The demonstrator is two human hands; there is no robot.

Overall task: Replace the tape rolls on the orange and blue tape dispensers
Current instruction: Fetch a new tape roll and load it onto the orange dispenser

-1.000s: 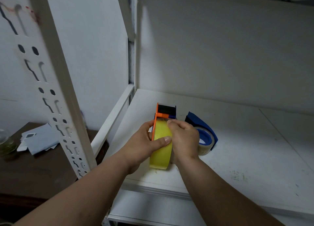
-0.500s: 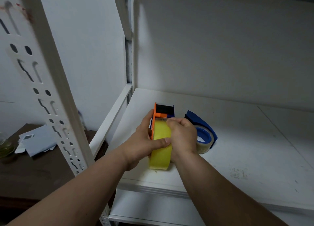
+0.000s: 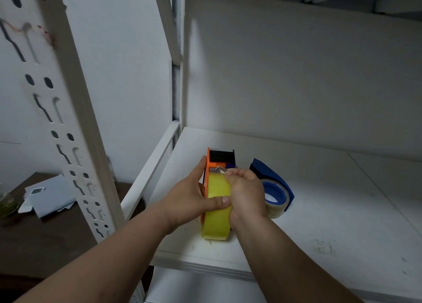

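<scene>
The light is dim and cool, soft and even, with no hard glare. It seems to fall from above and in front, brightening the middle of the white shelf (image 3: 296, 188) and fading toward the back panel's upper corners. Faint shadows spread under both forearms and beneath the blue tape dispenser (image 3: 271, 177). The slotted upright (image 3: 68, 124) at left is smeared by blur and leans from wide-angle distortion. The dark side table (image 3: 45, 238) lies murky and soft.

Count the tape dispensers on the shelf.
2: the orange dispenser gripped by both hands at the shelf front, and the blue dispenser lying just right of it.
</scene>
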